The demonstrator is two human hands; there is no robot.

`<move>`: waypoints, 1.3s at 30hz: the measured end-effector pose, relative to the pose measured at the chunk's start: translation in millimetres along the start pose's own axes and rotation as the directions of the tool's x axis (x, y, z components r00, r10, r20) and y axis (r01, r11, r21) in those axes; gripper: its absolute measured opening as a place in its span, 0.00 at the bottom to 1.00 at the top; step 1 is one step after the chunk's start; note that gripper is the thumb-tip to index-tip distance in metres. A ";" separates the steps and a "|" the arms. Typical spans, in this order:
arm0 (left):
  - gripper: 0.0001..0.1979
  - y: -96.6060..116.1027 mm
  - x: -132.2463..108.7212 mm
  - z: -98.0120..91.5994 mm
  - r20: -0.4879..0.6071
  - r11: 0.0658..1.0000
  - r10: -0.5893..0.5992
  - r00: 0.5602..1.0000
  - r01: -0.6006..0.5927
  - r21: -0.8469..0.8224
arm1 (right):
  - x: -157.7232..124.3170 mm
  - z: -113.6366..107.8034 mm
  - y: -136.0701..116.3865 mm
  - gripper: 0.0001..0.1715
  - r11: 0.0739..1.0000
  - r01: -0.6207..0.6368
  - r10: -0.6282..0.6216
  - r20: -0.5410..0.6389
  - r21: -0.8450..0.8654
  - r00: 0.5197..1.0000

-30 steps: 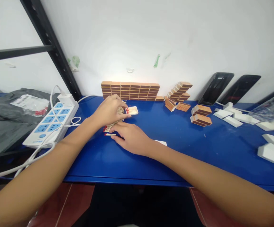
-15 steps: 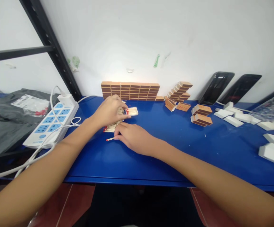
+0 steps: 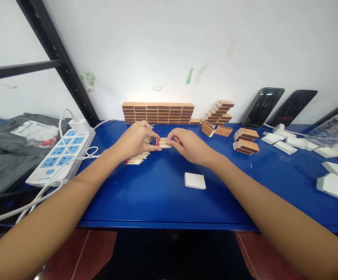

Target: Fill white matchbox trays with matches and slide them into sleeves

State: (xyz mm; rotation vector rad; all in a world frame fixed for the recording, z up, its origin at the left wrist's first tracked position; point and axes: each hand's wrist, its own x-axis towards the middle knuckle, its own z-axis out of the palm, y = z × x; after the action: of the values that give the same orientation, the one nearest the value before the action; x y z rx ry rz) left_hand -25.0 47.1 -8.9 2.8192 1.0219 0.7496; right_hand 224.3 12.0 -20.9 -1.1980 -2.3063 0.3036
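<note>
A small white matchbox tray [image 3: 163, 143] filled with red-tipped matches lies on the blue table. The thumb and fingers of my left hand [image 3: 136, 140] grip its left end. At its right end, my right hand [image 3: 188, 146] has thumb and forefinger pinched over the matches; whatever is between these fingertips is too small to make out. A pile of loose matches [image 3: 139, 158] spreads below my left hand, partly covered by it. Nearer the front lies a white box piece [image 3: 195, 181], touched by neither hand.
Stacked brown matchboxes [image 3: 158, 113] line the wall, with a leaning stack [image 3: 218, 112] further right. Two phones [image 3: 264, 107] stand against the wall. White box pieces [image 3: 337, 186] lie far right. At the left are a power strip [image 3: 62, 153] and cables.
My right hand has moved up and right from the match pile to the tray. The white box piece, hidden before, now shows in front of it. My left hand stays at the tray.
</note>
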 end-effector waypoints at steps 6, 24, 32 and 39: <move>0.18 2.2 -0.9 -1.8 -0.004 1.000 -0.020 1.000 0.020 -0.022 | -1.2 -1.6 -3.4 0.05 1.000 0.013 -0.012 0.034 -0.025 0.999; 0.15 -8.4 0.0 -2.3 -0.068 0.997 -0.011 0.998 0.016 0.075 | -7.5 20.5 -70.1 0.07 0.978 0.155 -0.169 0.098 0.140 0.981; 0.17 -6.3 -0.1 -3.8 -0.106 0.993 -0.008 0.994 0.021 0.116 | -3.5 52.2 -91.1 0.15 0.988 0.147 -0.153 0.246 0.041 0.957; 0.18 -5.4 0.5 -1.3 -0.109 0.993 -0.011 0.994 0.024 0.117 | -5.8 56.4 -88.9 0.10 0.987 0.112 -0.132 0.190 0.115 0.973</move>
State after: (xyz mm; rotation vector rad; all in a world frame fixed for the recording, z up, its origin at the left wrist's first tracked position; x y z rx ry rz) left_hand -28.5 51.5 -8.7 2.8920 1.1417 0.8779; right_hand 134.8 -42.4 -32.8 -1.0094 -2.4883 0.5108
